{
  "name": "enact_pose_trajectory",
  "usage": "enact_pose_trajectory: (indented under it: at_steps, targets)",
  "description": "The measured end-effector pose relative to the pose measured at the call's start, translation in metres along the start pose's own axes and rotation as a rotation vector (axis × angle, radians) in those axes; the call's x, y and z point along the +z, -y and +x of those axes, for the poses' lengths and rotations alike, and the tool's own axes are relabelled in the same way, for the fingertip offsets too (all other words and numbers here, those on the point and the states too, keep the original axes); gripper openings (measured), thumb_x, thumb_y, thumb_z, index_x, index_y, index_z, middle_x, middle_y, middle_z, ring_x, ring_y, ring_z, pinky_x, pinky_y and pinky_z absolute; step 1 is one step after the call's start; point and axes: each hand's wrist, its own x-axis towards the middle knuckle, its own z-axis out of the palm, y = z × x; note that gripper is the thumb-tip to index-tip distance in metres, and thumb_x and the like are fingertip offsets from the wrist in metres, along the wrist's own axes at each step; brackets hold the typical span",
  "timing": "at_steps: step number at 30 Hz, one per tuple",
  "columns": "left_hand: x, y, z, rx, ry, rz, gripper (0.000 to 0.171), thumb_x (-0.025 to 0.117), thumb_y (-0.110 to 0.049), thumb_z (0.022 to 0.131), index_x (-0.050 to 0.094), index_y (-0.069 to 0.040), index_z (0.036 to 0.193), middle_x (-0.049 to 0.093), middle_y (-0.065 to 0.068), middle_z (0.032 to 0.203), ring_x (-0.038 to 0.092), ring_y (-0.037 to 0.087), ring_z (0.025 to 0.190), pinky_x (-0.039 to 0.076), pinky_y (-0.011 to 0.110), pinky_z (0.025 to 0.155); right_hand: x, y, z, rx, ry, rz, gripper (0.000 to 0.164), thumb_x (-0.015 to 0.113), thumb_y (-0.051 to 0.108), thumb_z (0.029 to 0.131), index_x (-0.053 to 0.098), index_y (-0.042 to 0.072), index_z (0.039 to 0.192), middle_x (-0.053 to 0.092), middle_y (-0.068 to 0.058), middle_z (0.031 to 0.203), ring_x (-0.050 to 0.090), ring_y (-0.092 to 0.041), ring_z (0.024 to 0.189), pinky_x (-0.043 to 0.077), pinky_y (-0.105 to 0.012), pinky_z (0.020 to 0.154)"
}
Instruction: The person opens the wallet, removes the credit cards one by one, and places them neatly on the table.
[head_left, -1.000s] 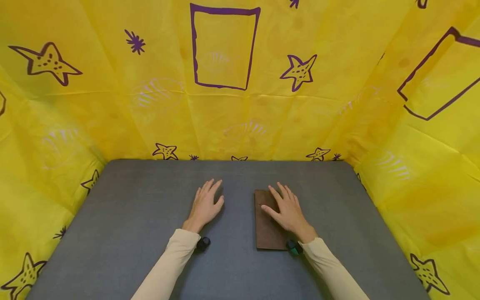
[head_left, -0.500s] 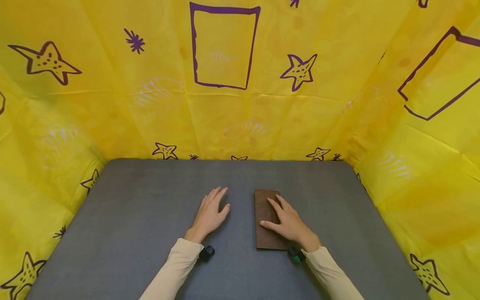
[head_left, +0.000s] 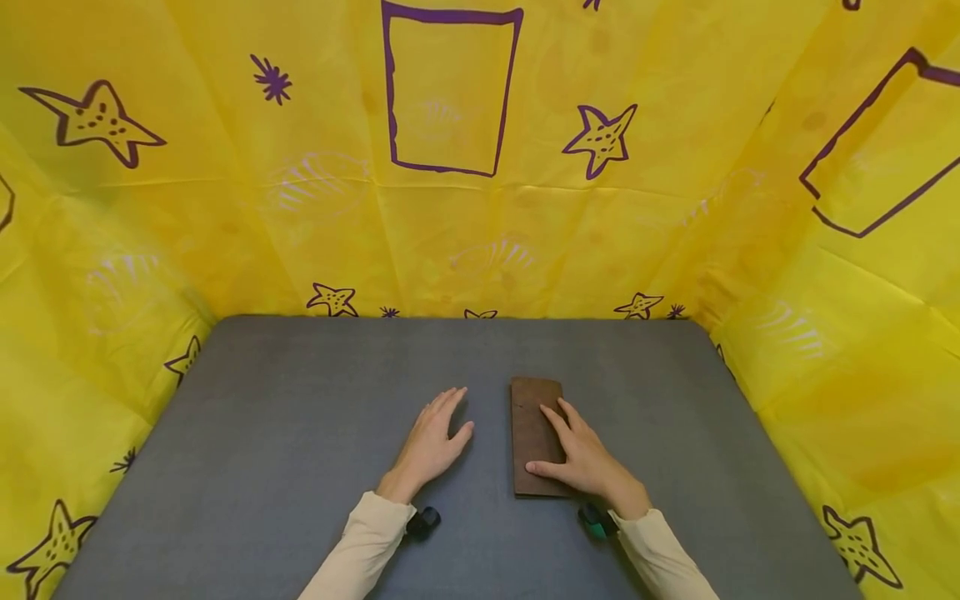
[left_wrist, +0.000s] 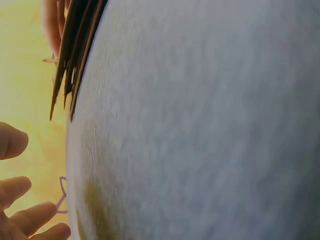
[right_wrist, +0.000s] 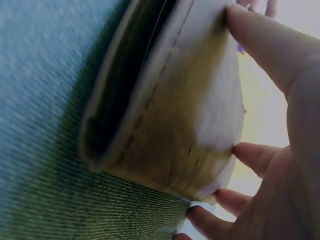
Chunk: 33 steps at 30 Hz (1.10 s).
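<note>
A long brown leather wallet lies folded on the table, right of centre in the head view. Stitching runs along its edge in the right wrist view, where the wallet shows a gap between its folded sides. My right hand is over its right side, thumb and fingers spread, the fingertips on or close to the leather. My left hand hovers left of the wallet, fingers extended and holding nothing. In the left wrist view the wallet's layered edges appear at the top, beyond the left fingers.
The table has a grey cloth surface with rounded far corners. Yellow fabric printed with starfish and fish outlines encloses it at the back and both sides. Black devices sit at both wrists.
Both hands have drawn back toward the body, the left also shifting right, nearer the wallet. The right fingers slid down along the wallet, uncovering its far end. The wallet stays in place.
</note>
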Motion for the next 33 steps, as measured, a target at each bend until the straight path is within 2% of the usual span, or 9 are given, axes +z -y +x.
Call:
enact_pose_trajectory:
  at_steps: [9,14,18,24,28,33]
  targets:
    - [0.010,-0.012,-0.009,0.027,0.030,-0.027,0.055,0.064,-0.024,0.093,0.050,-0.008,0.144,0.052,0.015,0.147,0.043,0.038,0.141,0.028,0.061,0.115,0.002,0.003,-0.017,0.000,0.012,0.035,0.107,0.081,0.054,0.076,0.028,0.009,0.156,0.017,-0.026,0.161,0.028,-0.053,0.142,0.031,-0.070,0.106]
    - [0.015,-0.015,-0.011,0.032,0.083,-0.043,0.056,0.063,-0.026,0.094,0.048,-0.009,0.145,0.051,0.015,0.148,0.039,0.038,0.143,0.021,0.061,0.118,0.005,0.003,-0.023,-0.020,0.011,0.040,0.114,0.086,0.053,0.070,0.028,0.006,0.156,0.018,-0.027,0.161,0.029,-0.053,0.142,0.031,-0.070,0.106]
    - [0.019,-0.012,-0.012,0.042,0.123,-0.039,0.057,0.063,-0.027,0.094,0.047,-0.007,0.146,0.049,0.016,0.150,0.035,0.038,0.146,0.015,0.061,0.119,0.007,0.005,-0.027,-0.024,-0.018,0.010,0.118,0.089,0.051,0.065,0.029,0.003,0.155,0.024,-0.028,0.157,0.032,-0.051,0.139,0.034,-0.068,0.104]
    - [0.023,-0.009,-0.014,0.078,0.164,0.032,0.056,0.062,-0.030,0.094,0.050,-0.008,0.144,0.043,0.016,0.153,0.030,0.038,0.148,0.013,0.060,0.119,0.010,0.008,-0.031,0.003,-0.089,-0.051,0.112,0.090,0.048,0.065,0.036,0.003,0.152,0.039,-0.020,0.138,0.041,-0.038,0.120,0.041,-0.056,0.098]
    - [0.023,-0.009,-0.015,0.080,0.163,0.059,0.055,0.064,-0.030,0.093,0.052,-0.009,0.142,0.043,0.016,0.154,0.029,0.038,0.148,0.012,0.060,0.120,0.013,0.007,-0.034,-0.008,-0.104,-0.060,0.106,0.088,0.048,0.068,0.039,0.003,0.150,0.043,-0.018,0.135,0.044,-0.036,0.120,0.043,-0.054,0.097]
    - [0.021,-0.017,-0.018,0.087,0.237,0.107,0.057,0.063,-0.035,0.095,0.050,-0.012,0.145,0.040,0.013,0.157,0.024,0.038,0.151,0.007,0.062,0.120,0.017,0.005,-0.040,-0.020,-0.128,-0.036,0.095,0.085,0.047,0.073,0.043,0.006,0.148,0.045,-0.017,0.136,0.045,-0.037,0.123,0.044,-0.056,0.098]
